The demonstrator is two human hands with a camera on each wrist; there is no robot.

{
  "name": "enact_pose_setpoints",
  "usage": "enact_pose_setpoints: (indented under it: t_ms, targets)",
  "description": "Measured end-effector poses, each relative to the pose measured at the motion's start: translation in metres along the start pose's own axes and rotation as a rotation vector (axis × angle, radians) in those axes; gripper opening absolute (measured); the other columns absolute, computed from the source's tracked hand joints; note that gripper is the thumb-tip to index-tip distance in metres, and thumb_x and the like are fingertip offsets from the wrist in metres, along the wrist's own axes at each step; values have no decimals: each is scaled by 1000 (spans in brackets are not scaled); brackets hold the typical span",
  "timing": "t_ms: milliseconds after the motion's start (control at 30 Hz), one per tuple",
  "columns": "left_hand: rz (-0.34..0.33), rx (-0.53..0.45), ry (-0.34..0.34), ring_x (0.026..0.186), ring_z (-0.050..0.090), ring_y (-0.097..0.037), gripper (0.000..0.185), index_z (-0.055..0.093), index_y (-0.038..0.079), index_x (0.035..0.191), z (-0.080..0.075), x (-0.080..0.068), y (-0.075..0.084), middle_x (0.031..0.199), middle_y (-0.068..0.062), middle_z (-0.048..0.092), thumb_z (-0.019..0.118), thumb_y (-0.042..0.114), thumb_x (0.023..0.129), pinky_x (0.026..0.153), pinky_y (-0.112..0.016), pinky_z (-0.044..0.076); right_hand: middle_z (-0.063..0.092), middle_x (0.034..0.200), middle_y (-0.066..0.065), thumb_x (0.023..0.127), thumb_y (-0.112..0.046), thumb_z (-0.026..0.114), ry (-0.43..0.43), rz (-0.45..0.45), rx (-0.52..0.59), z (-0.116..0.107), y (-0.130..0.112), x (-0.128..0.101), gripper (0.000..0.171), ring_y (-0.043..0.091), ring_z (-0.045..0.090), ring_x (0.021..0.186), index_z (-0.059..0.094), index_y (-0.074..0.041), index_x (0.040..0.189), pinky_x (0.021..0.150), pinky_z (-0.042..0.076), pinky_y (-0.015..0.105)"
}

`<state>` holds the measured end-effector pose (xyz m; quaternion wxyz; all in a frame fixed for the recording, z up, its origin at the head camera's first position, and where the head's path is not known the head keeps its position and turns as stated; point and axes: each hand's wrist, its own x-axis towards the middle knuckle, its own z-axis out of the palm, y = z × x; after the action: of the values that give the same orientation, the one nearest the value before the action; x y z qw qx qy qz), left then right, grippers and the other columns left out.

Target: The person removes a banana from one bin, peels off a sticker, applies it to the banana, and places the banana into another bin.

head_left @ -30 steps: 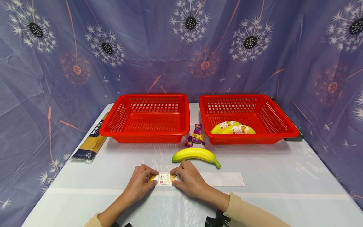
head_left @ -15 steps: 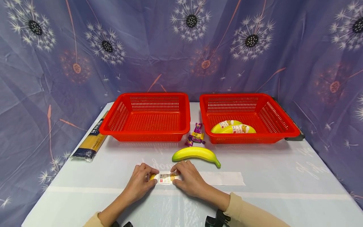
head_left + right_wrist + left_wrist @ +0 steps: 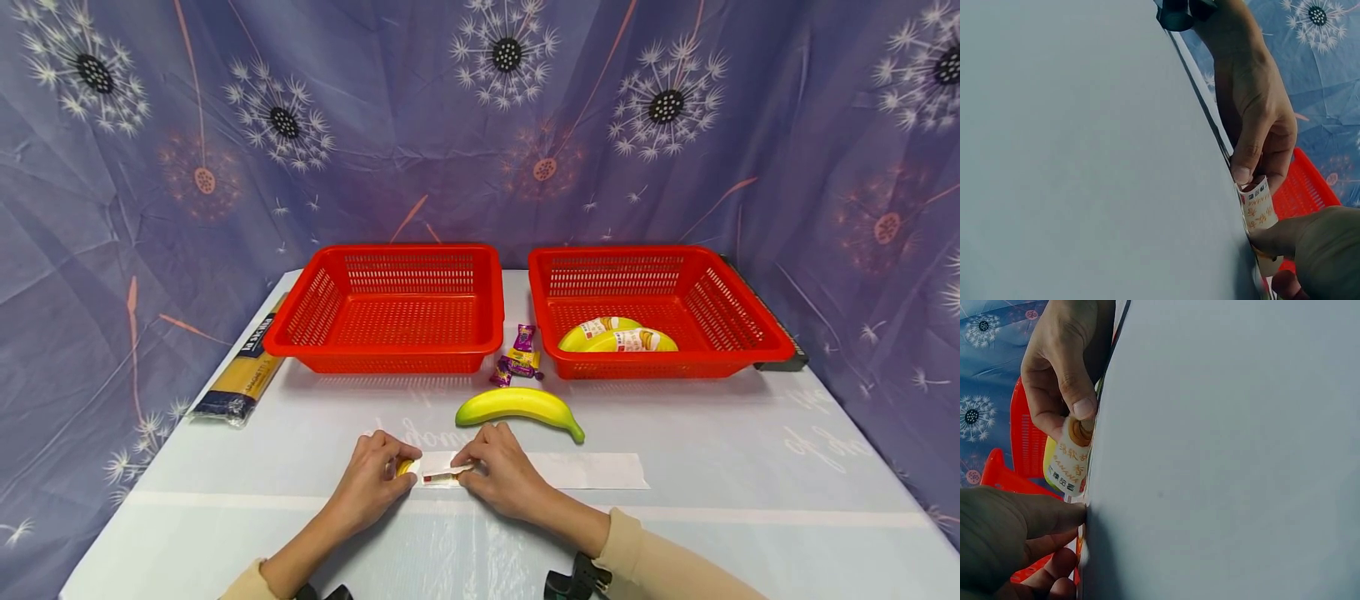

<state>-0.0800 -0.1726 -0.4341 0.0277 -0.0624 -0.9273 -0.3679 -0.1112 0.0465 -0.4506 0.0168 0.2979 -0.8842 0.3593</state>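
A small white sticker label (image 3: 442, 473) with orange print lies on the table's front middle, at the left end of a white paper strip (image 3: 592, 471). My left hand (image 3: 401, 467) pinches the label's yellow left end. My right hand (image 3: 461, 468) pinches its right end and curls it up off the strip. In the left wrist view the label (image 3: 1067, 465) bends under the right thumb (image 3: 1082, 406). The right wrist view shows the label (image 3: 1259, 209) curled between both hands. A yellow-green banana (image 3: 517, 407) lies just beyond my hands.
Two red baskets stand at the back: the left one (image 3: 300, 321) holds nothing, the right one (image 3: 750, 321) holds two labelled bananas (image 3: 618, 337). Wrapped candies (image 3: 517, 360) lie between them. A spaghetti pack (image 3: 240, 371) lies at the left edge, a dark box (image 3: 783, 362) behind the right basket.
The label lay flat between my hands before; now its right side is lifted and curled, so it shows narrower. Both hands stayed in place.
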Motion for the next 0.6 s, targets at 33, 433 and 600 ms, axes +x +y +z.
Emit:
enact_pose_setpoints:
  t_ms: [33,433,600]
  targets:
    - [1,-1,0,87,35,-12,23,71,17,89,0,0,0,84,5,51,77,4,71,70,-21,31,48,83,-8,76,-16,73,1,1,3,0,0,0,14,5,33,81,72,-23,89,73,30,19]
    - [9,13,14,86,35,-11,23,71,17,89,1,0,-1,83,5,51,77,4,71,70,-22,30,56,73,-15,79,-15,72,13,-16,74,0,1,0,14,1,35,78,71,-21,92,76,31,20]
    - [10,7,10,87,35,-11,23,71,17,89,1,-1,-1,85,5,52,77,5,71,70,-22,30,57,74,-15,78,-18,74,16,-18,71,0,2,-1,8,2,35,79,74,-24,84,74,30,19]
